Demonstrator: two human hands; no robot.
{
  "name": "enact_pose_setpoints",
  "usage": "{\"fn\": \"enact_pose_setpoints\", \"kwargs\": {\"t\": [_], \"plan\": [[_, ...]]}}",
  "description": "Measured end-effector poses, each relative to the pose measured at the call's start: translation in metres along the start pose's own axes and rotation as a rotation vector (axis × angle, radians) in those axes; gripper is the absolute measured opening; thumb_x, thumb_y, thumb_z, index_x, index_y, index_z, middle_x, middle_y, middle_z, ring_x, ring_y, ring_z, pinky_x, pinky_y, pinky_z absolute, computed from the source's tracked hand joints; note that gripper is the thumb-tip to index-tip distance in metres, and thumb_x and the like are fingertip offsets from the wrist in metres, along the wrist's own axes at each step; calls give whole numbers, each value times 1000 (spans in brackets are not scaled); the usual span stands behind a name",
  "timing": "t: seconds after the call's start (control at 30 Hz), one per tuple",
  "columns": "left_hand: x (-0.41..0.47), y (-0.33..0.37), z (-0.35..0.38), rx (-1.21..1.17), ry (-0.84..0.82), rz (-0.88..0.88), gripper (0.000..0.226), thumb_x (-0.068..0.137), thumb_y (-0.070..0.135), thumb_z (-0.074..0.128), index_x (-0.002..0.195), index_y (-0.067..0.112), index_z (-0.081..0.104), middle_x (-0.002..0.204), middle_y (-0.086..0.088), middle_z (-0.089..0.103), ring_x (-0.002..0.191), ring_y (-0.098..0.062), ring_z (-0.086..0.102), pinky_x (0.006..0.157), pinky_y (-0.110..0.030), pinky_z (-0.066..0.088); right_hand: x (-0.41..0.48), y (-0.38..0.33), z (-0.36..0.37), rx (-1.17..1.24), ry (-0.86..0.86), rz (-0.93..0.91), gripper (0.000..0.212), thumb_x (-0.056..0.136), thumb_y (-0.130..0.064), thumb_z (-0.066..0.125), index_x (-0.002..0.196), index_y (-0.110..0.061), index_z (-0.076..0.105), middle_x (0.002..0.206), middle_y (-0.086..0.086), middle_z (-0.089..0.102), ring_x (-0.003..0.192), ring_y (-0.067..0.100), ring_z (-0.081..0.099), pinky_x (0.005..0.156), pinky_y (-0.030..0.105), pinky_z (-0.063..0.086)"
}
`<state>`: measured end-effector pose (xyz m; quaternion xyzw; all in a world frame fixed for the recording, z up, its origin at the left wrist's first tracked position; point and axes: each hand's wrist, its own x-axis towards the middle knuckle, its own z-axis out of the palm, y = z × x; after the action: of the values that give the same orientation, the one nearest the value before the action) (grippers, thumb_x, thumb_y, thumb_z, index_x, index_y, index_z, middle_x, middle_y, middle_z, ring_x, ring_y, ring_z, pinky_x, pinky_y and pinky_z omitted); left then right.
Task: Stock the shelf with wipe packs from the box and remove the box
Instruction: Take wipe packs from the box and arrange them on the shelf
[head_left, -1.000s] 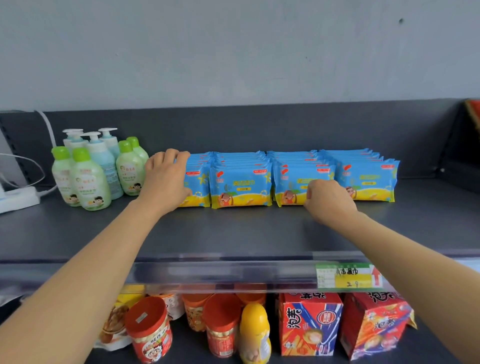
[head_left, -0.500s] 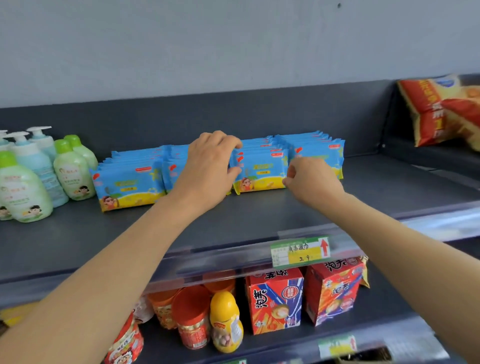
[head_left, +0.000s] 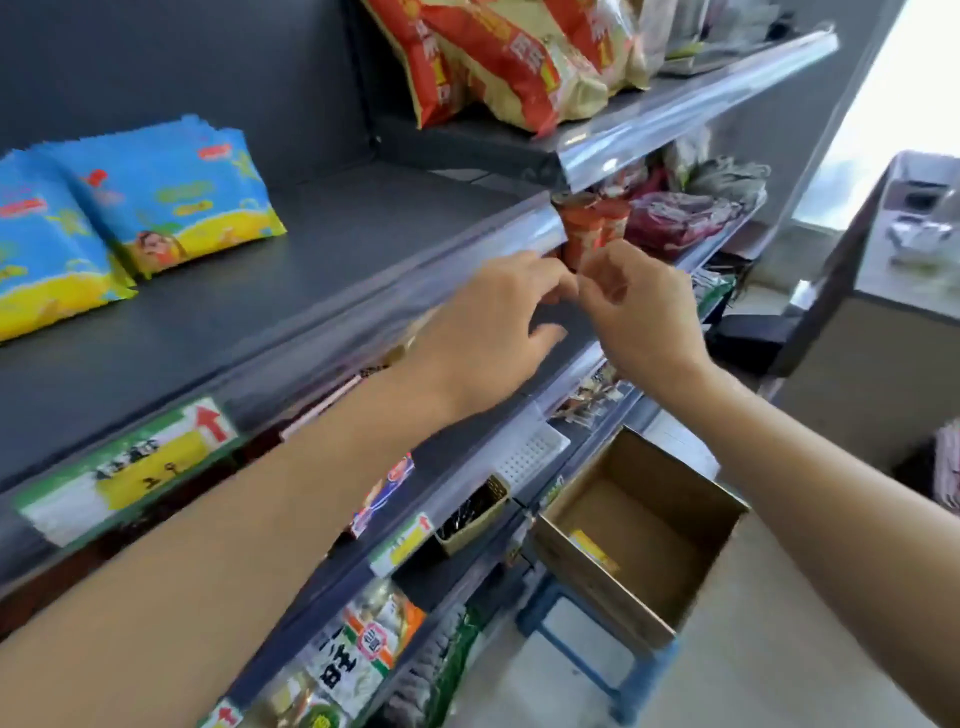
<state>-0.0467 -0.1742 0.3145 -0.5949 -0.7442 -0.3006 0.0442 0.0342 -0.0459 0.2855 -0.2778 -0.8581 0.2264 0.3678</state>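
Observation:
Blue and yellow wipe packs (head_left: 171, 202) stand in rows at the left of the dark shelf (head_left: 337, 249). My left hand (head_left: 498, 332) hangs in front of the shelf's clear front rail, fingers loosely spread, with nothing in it. Close beside it on the right, my right hand (head_left: 639, 317) is loosely curled and also holds nothing; the fingertips of the two hands nearly meet. Both hands are well to the right of the packs. Below right, the open cardboard box (head_left: 691, 561) sits on a blue stool (head_left: 587, 660), with only a small yellow item visible inside.
Red and yellow snack bags (head_left: 493, 62) fill the higher shelf to the right. A green and yellow price tag (head_left: 130, 467) sits on the rail. Red cans (head_left: 592, 228) and packaged goods (head_left: 363, 649) crowd the lower shelves. A counter (head_left: 909, 270) stands at far right.
Both hands have left the wipe packs and pulled back off the shelf to the right. The view has swung right and down, bringing the box into sight.

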Motion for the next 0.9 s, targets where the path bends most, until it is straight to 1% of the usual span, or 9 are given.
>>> {"fn": "enact_pose_setpoints", "kwargs": {"t": [0.07,0.13,0.23,0.37,0.5,0.6,0.7,0.8,0.9], "plan": [[15,4,44,-68,-157,-22,23,85,8,60,108,10,63,106,-7,63,100,-19,57,89,-28,42,-9,41,1,-36,-18,107,16,89,-24,58,94,-10,63,75,0,60,80,26,59,71,34,44],[25,4,85,-134,-276,-64,20,86,7,59,105,7,64,101,-9,63,96,-24,58,87,-38,45,-20,80,6,-77,-60,215,17,89,-23,57,96,-9,64,79,7,64,82,29,61,71,33,43],[38,-1,140,-174,-412,-143,19,85,5,58,103,5,65,102,-10,64,95,-25,58,86,-35,45,-38,138,21,-171,-210,335,17,89,-21,55,99,-9,63,90,14,69,87,33,61,69,33,41],[49,-20,209,-192,-519,-250,20,84,4,58,102,7,64,101,-10,64,96,-25,57,82,-31,44,-60,211,55,-207,-541,447,17,86,-19,57,100,-11,62,98,11,67,95,32,61,79,37,50],[50,-49,268,-224,-545,-397,19,84,5,58,101,9,64,99,-7,64,94,-25,59,84,-34,49,-77,270,96,-260,-805,429,21,87,-16,53,106,-13,62,110,8,66,103,30,61,85,36,50],[41,-75,305,-238,-522,-524,17,86,9,58,100,13,65,94,-2,62,89,-19,57,81,-29,46,-90,309,136,-346,-1046,369,31,88,-13,49,118,-8,56,118,12,61,111,32,58,89,37,48],[29,-99,338,-254,-495,-602,17,86,9,58,101,13,66,90,1,60,83,-15,53,77,-23,43,-109,345,183,-419,-1161,364,38,84,-8,52,123,-8,53,124,14,59,117,33,55,93,37,50],[19,-118,366,-275,-481,-650,17,86,7,58,99,13,66,87,2,61,79,-14,53,77,-24,45,-132,376,230,-454,-1289,240,44,82,-5,52,125,-11,52,129,11,55,122,32,48,101,40,44],[12,-131,386,-293,-472,-682,16,88,9,58,100,15,66,90,3,64,84,-14,58,78,-23,46,-150,399,266,-487,-1401,130,55,86,-4,48,139,-16,39,146,5,36,131,32,34,106,41,38]]}}
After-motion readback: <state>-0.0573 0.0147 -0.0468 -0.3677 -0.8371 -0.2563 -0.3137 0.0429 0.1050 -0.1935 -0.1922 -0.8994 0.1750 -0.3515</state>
